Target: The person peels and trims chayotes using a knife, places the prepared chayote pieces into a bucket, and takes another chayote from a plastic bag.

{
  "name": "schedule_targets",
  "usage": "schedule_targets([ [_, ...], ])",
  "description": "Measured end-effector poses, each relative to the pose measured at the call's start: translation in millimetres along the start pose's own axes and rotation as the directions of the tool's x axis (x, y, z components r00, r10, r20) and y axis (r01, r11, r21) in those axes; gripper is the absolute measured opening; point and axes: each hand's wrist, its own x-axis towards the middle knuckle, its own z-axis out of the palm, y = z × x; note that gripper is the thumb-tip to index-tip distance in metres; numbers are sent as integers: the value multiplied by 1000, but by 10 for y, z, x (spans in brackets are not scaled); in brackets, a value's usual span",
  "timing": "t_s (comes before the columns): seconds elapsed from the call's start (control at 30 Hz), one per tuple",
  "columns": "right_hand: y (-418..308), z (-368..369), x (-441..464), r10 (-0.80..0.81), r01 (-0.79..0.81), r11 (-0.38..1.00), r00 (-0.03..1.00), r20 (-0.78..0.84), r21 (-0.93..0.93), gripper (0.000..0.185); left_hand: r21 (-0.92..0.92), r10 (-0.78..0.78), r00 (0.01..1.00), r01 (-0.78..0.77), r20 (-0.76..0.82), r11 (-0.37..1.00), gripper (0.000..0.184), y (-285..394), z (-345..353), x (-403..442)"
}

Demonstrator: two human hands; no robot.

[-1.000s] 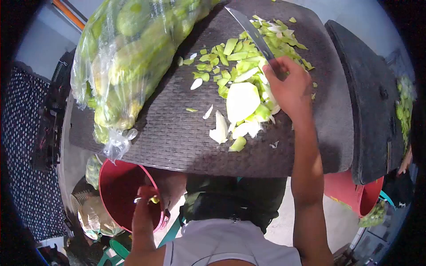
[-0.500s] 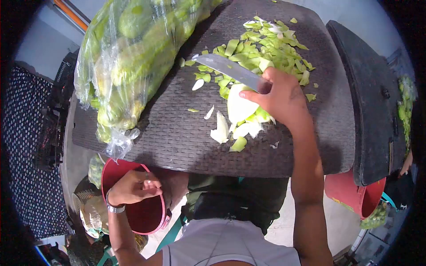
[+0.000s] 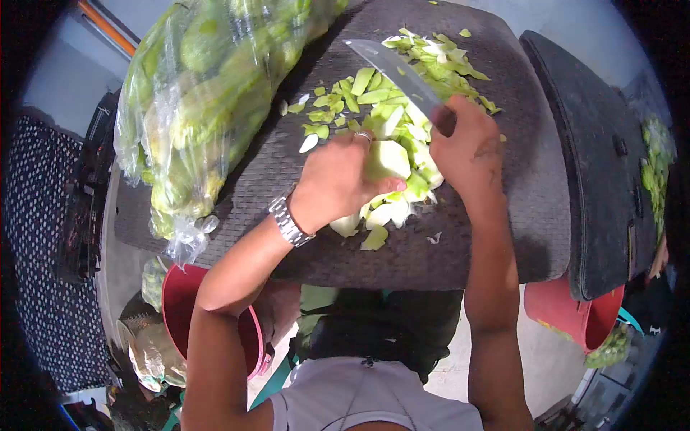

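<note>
My right hand [image 3: 468,147] is closed round the handle of a knife [image 3: 395,70], whose broad blade points up and to the left above the peelings. My left hand [image 3: 332,179], wearing a ring and a metal watch, is wrapped round a peeled pale-green vegetable [image 3: 389,159]; its kind I cannot make out. The blade is apart from the vegetable. Under and around both hands lie green peelings [image 3: 449,65] and whitish cut pieces [image 3: 392,212] on the dark woven tabletop [image 3: 525,215].
A clear plastic bag [image 3: 215,93] full of green vegetables lies at the table's left. Below the front edge stand a red bucket [image 3: 177,294] on the left and another red bucket [image 3: 564,316] on the right. A dark chair [image 3: 575,165] is against the right side.
My left hand has come up from over the left bucket and taken hold of the peeled vegetable. The knife has turned so its tip is higher and farther right.
</note>
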Motion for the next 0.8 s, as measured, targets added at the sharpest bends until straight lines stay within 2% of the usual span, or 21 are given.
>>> schedule_targets([
  [0.07,-21,-29,-12,16,-19,1000,995,101,25,20,-82,-2,1000,0,-27,997,74,19,-11,32],
  [0.17,49,113,-42,-100,102,981,995,-21,166,24,-261,23,998,-35,-50,965,66,-37,88,54],
  [0.27,-119,-39,-7,-25,-45,967,963,269,250,41,-444,15,1000,-25,-27,896,60,-5,100,41],
  [0.33,-140,-28,-13,-67,-26,948,958,279,317,52,-502,-6,1000,0,-10,865,56,26,48,42],
  [0.43,-152,36,-25,-146,38,910,962,233,414,64,-797,-12,1000,-14,-27,604,50,-113,204,103],
  [0.47,-156,59,-28,-173,67,894,964,203,444,67,-879,-22,995,92,92,468,40,-172,199,91],
  [0.5,-166,82,-39,-231,139,898,956,181,417,68,-910,-70,997,56,30,410,33,-207,220,93],
  [0.57,-213,125,-115,-348,275,890,924,155,363,71,-784,9,998,-57,-65,619,32,-323,194,73],
  [0.6,-301,34,-130,-305,171,903,901,308,394,78,-824,4,997,-61,-72,564,35,-340,185,67],
  [0.67,-337,57,-180,-343,223,898,895,287,379,80,-893,-8,997,-65,-77,444,41,-359,192,39],
  [0.77,-353,91,-202,-398,306,891,881,255,334,78,-879,47,996,-91,-78,468,48,-440,198,14],
  [0.8,-339,121,-207,-404,320,890,884,237,325,76,-833,38,994,-109,-105,542,47,-431,186,9],
])
